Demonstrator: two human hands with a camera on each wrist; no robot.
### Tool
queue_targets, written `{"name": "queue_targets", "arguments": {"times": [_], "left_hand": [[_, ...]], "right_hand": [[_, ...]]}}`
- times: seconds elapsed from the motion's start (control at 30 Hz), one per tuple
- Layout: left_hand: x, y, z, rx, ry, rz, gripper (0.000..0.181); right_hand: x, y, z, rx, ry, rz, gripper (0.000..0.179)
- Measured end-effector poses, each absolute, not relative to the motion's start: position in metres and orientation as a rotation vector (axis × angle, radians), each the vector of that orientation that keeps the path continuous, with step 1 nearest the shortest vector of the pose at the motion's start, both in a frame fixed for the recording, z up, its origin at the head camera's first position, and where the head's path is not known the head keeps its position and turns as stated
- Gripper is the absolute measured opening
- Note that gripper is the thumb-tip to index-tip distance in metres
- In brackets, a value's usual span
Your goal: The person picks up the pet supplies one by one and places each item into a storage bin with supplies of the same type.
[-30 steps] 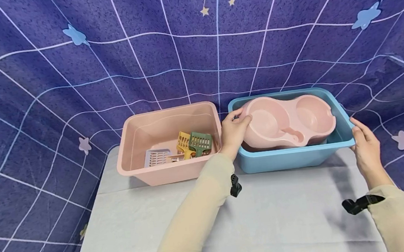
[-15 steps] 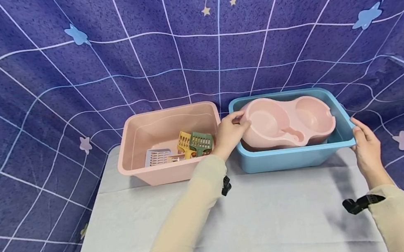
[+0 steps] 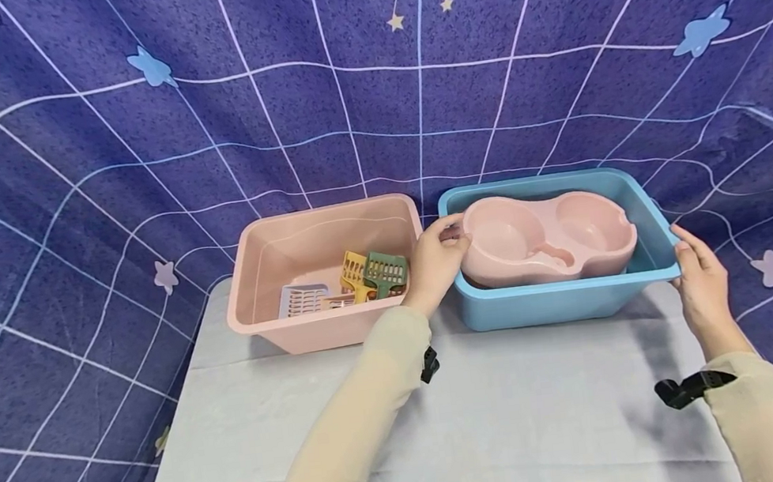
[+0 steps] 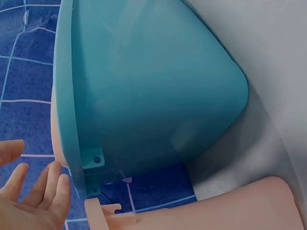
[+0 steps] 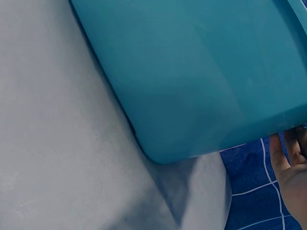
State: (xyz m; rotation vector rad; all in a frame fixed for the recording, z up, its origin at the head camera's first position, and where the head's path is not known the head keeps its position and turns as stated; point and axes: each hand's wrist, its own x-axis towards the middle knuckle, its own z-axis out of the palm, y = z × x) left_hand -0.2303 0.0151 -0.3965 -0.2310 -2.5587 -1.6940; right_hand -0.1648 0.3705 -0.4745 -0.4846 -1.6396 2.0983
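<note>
A pink double pet bowl (image 3: 548, 232), two round hollows joined by a narrow waist, sits inside the blue litter box (image 3: 544, 304). My left hand (image 3: 437, 261) is at the bowl's left end, fingertips right at its edge. In the left wrist view its fingers (image 4: 53, 184) are spread, with the thumb apart from them and nothing between. At the box's right end, my right hand (image 3: 702, 280) holds the rim, finger and thumb on top. The right wrist view shows fingers (image 5: 277, 153) of that hand against the box's outer wall (image 5: 192, 96).
To the left stands a pink litter box (image 3: 326, 335) holding several slotted litter scoops, among them a green scoop (image 3: 386, 273), a yellow scoop (image 3: 352, 269) and a pale lilac scoop (image 3: 303, 298). A white cloth (image 3: 521, 416) covers the table. Behind hangs a blue curtain (image 3: 370, 100).
The pink double bowl has dropped lower in the blue box and shifted slightly left. My left hand has loosened from its left end and moved a little left. My right hand stays put.
</note>
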Motion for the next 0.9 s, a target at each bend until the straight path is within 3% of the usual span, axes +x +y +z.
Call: {"name": "queue_targets", "arguments": {"times": [0.33, 0.9], "left_hand": [[-0.219, 0.005, -0.402, -0.194, -2.463, -1.775, 0.032], [-0.196, -0.012, -0.402, -0.36, -2.347, -1.829, 0.025]], "right_hand": [[-0.165, 0.373, -0.479, -0.528, -1.652, 2.099, 0.038], [-0.163, 0.372, -0.475, -0.447, -1.658, 2.137, 0.039]]}}
